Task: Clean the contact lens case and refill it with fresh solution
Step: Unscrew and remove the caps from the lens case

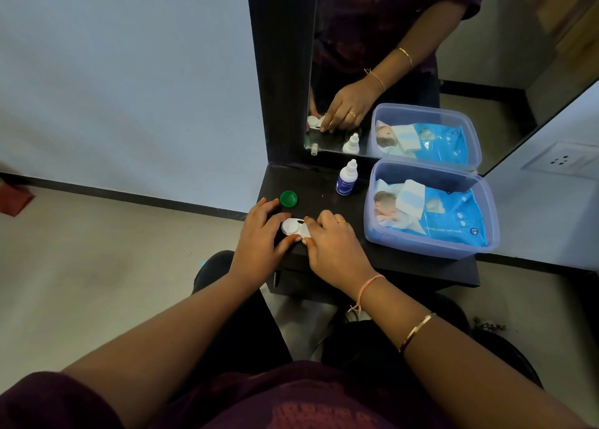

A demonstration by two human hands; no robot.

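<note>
Case (294, 227) lies on the table (405, 266), both hands pinching it. Largest to smallest: tub (429, 244) of wipes unopened, bottle (346, 179) capped, green cap (288, 198) off (one well open). By my judgement, cleaning and refilling remain.

Left hand (259, 237) fingers (285, 216) curl round its left end; right hand (334, 244) fingers (311, 223) cover its right half.

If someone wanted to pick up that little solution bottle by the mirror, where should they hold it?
Probably around the blue-labelled body of the solution bottle, coming from its left or front. It stands upright, the narrow white cap gives less to hold, and the plastic tub crowds its right side.
</note>
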